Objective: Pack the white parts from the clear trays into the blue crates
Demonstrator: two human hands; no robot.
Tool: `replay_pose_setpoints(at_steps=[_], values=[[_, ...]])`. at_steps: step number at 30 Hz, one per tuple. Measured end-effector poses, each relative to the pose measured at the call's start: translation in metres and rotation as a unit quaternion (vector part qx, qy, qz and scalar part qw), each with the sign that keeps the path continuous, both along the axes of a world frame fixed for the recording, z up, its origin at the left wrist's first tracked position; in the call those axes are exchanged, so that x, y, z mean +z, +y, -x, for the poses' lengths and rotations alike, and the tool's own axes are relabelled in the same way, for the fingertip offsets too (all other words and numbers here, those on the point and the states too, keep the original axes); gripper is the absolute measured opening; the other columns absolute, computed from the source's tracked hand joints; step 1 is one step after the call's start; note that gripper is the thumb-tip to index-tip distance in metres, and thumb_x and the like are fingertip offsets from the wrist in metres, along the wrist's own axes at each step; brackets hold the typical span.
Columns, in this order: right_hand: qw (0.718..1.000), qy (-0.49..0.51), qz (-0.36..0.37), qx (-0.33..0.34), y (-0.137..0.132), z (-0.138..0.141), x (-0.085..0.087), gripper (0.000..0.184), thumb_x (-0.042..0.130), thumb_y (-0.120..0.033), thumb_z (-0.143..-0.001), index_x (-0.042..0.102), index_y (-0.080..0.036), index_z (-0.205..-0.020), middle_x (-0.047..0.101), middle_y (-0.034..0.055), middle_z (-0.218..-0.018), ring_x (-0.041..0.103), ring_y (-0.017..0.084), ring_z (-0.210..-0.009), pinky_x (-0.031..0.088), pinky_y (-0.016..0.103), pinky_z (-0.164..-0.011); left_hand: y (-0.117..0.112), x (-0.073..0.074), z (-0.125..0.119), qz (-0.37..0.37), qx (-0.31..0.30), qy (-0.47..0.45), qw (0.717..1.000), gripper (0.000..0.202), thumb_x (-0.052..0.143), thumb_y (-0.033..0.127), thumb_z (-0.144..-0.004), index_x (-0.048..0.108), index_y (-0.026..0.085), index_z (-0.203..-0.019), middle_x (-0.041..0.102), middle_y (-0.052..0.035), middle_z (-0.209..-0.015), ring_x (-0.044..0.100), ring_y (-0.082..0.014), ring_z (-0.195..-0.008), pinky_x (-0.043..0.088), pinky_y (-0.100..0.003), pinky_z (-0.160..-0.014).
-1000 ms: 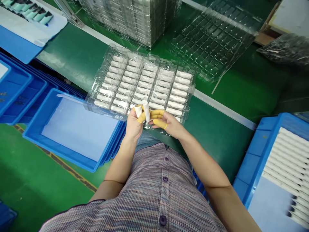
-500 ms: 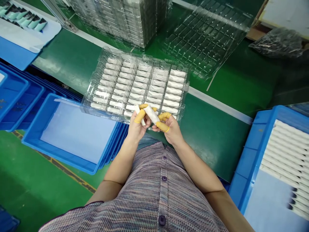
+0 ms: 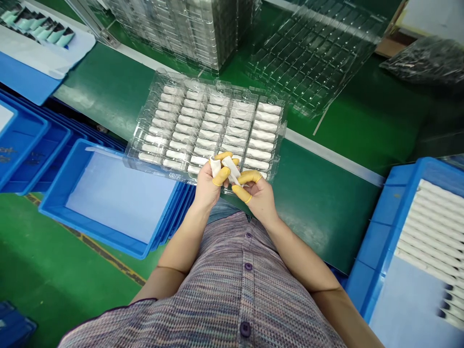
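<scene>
Yellow finger cots cover several fingertips on both hands. My left hand point(image 3: 208, 189) is closed around a short white wrapped piece point(image 3: 215, 167), which sticks up between thumb and fingers. A second white wrapped piece point(image 3: 231, 169) slants between the two hands, with my right hand point(image 3: 259, 194) pinching its lower end and left fingertips touching its upper part. Right behind the hands lies a clear plastic tray point(image 3: 133, 153); its five columns hold similar white wrapped pieces point(image 3: 263, 135). The hands cover part of the tray's near edge.
A tall stack of clear trays point(image 3: 195, 34) stands behind, with another clear tray point(image 3: 315, 58) at its right. Blue bins sit left point(image 3: 97, 246) and right point(image 3: 366, 261); the right one holds white rolls with dark ends point(image 3: 435, 222). The green bench point(image 3: 319, 208) extends rightward.
My right fingers have shifted on the slanted white piece, with the index finger now laid along its lower end. Both hands have come closer together. The view has shifted slightly.
</scene>
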State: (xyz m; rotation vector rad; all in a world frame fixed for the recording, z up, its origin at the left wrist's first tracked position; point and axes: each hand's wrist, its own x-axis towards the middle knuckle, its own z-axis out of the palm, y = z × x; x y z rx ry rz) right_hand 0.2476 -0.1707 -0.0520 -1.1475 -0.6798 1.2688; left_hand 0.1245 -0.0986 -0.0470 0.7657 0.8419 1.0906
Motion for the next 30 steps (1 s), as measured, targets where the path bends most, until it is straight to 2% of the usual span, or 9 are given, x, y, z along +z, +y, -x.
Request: replay_pose_setpoints(at_steps=[4,7,11,15,20,23,25,27,30], values=[[0.971,0.215,0.051,0.086,-0.003,-0.004,0.005,0.039,0.086,-0.057,-0.078,0.069,-0.024,-0.091,0.072,-0.0011,-0.096,0.073,0.015,-0.086,0.068,0.029,-0.072,0.005,0.001,0.005,0.070,-0.042,-0.048,0.996,0.052,0.096,0.050,-0.061,0.075,0.017,-0.095,0.074,-0.0019,-0.071,0.052,-0.0065,-0.042,0.033,-0.017,-0.033],[0.936,0.314,0.087,0.134,-0.003,-0.006,0.005,0.040,0.088,-0.051,-0.078,0.068,-0.023,-0.099,0.076,-0.0010,-0.097,0.075,0.015,-0.084,0.069,0.029,-0.071,0.008,0.001,0.007,0.113,-0.057,-0.086,0.988,0.057,0.098,0.050,-0.055,0.076,0.017,-0.096,0.074,-0.0009,-0.070,0.060,-0.0093,-0.047,0.027,-0.015,-0.029],[0.926,0.324,0.095,0.169,-0.002,-0.008,0.005,0.036,0.087,-0.041,-0.082,0.065,-0.021,-0.104,0.077,0.0003,-0.101,0.077,0.015,-0.088,0.069,0.028,-0.073,0.009,0.001,0.008,0.118,-0.072,-0.095,0.986,0.061,0.098,0.053,-0.053,0.076,0.016,-0.096,0.073,-0.0006,-0.066,0.056,-0.0084,-0.041,0.028,-0.015,-0.028],[0.927,0.308,0.104,0.187,-0.001,-0.006,0.007,0.039,0.091,-0.042,-0.077,0.064,-0.021,-0.095,0.074,-0.0013,-0.093,0.076,0.014,-0.086,0.068,0.025,-0.072,0.010,0.003,0.010,0.104,-0.080,-0.082,0.988,0.059,0.098,0.055,-0.051,0.075,0.017,-0.090,0.074,-0.0022,-0.065,0.047,-0.0054,-0.034,0.027,-0.015,-0.029],[0.934,0.265,0.125,0.203,0.008,-0.005,0.009,0.046,0.096,-0.042,-0.067,0.062,-0.024,-0.091,0.072,-0.0021,-0.088,0.071,0.012,-0.074,0.060,0.019,-0.059,0.012,0.000,0.015,0.083,-0.077,-0.049,0.992,0.062,0.099,0.055,-0.052,0.074,0.019,-0.096,0.076,-0.0031,-0.073,0.057,-0.0108,-0.044,0.033,-0.019,-0.034],[0.973,0.122,0.070,0.183,0.029,-0.019,0.008,0.041,0.092,-0.040,-0.069,0.061,-0.024,-0.091,0.072,-0.0008,-0.090,0.068,0.014,-0.075,0.056,0.023,-0.060,0.018,-0.005,0.019,0.044,-0.024,-0.029,0.998,0.062,0.097,0.056,-0.058,0.074,0.020,-0.103,0.075,-0.0031,-0.079,0.053,-0.0084,-0.048,0.032,-0.020,-0.037],[0.986,-0.090,0.017,0.136,0.053,-0.034,0.008,0.032,0.084,-0.034,-0.074,0.065,-0.025,-0.098,0.073,0.0011,-0.096,0.068,0.018,-0.084,0.057,0.028,-0.069,0.025,-0.009,0.024,0.032,0.036,-0.037,0.998,0.057,0.091,0.062,-0.067,0.074,0.022,-0.103,0.072,-0.0025,-0.082,0.045,-0.0061,-0.047,0.026,-0.020,-0.035],[0.931,-0.347,-0.011,0.113,0.078,-0.050,0.009,0.030,0.075,-0.026,-0.079,0.070,-0.023,-0.108,0.074,0.0042,-0.103,0.068,0.023,-0.093,0.057,0.036,-0.081,0.031,-0.014,0.029,0.048,0.068,-0.056,0.995,0.050,0.083,0.064,-0.076,0.074,0.022,-0.100,0.069,-0.0015,-0.079,0.039,-0.0058,-0.046,0.023,-0.021,-0.035],[0.770,-0.612,-0.019,0.180,0.110,-0.062,0.012,0.036,0.063,-0.012,-0.082,0.076,-0.018,-0.115,0.076,0.0104,-0.111,0.067,0.030,-0.103,0.053,0.044,-0.092,0.038,-0.020,0.035,0.090,0.086,-0.074,0.989,0.041,0.081,0.058,-0.079,0.072,0.021,-0.093,0.065,-0.0009,-0.077,0.046,-0.0077,-0.052,0.033,-0.020,-0.039]])
